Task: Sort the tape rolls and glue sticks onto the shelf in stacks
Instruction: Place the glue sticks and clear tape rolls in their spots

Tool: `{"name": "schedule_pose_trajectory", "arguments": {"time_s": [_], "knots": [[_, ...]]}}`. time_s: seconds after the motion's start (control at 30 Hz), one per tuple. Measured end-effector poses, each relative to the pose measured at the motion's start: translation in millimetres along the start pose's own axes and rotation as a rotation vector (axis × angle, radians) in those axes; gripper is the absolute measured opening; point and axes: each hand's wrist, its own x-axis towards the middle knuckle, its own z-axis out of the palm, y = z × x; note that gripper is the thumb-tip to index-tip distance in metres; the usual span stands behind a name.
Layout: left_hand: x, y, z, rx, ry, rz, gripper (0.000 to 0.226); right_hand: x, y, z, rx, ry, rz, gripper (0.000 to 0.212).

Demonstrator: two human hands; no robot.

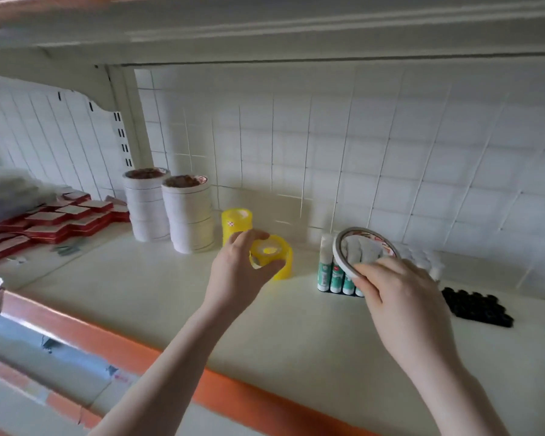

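Note:
My left hand (238,272) grips a yellow tape stack (276,258) standing on the white shelf (170,297), thumb and fingers curled round its top. A second yellow tape stack (236,223) stands just behind it. Further left rise two tall stacks of white tape rolls (188,215), near the tiled back wall. My right hand (400,297) holds a thin white tape roll (364,247) tilted on edge, fingers through its hole, above a row of green and white glue sticks (331,272) standing upright.
Red and white flat boxes (60,220) lie piled at the left of the shelf. A cluster of black caps (475,306) sits at the right. The shelf has an orange front edge (158,354) and another shelf board overhead.

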Motion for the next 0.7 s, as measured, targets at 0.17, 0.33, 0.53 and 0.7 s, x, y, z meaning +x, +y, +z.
{"name": "schedule_pose_trajectory", "arguments": {"time_s": [0.17,0.33,0.53,0.7], "knots": [[23.3,-25.0,16.8,-0.051,-0.059,0.029,0.045,10.8,-20.8,11.4,-0.074,0.015,0.062,0.014],[34.8,-32.9,29.7,-0.100,-0.076,0.003,0.046,17.8,-25.0,21.1,-0.132,0.026,0.058,0.008],[35.7,-38.8,41.6,-0.128,-0.111,-0.008,0.045,24.7,-23.8,32.8,-0.124,0.002,0.063,0.011],[38.0,-41.7,44.1,-0.118,-0.122,-0.039,0.048,26.9,-22.0,35.1,-0.116,0.003,0.063,0.011]]}}
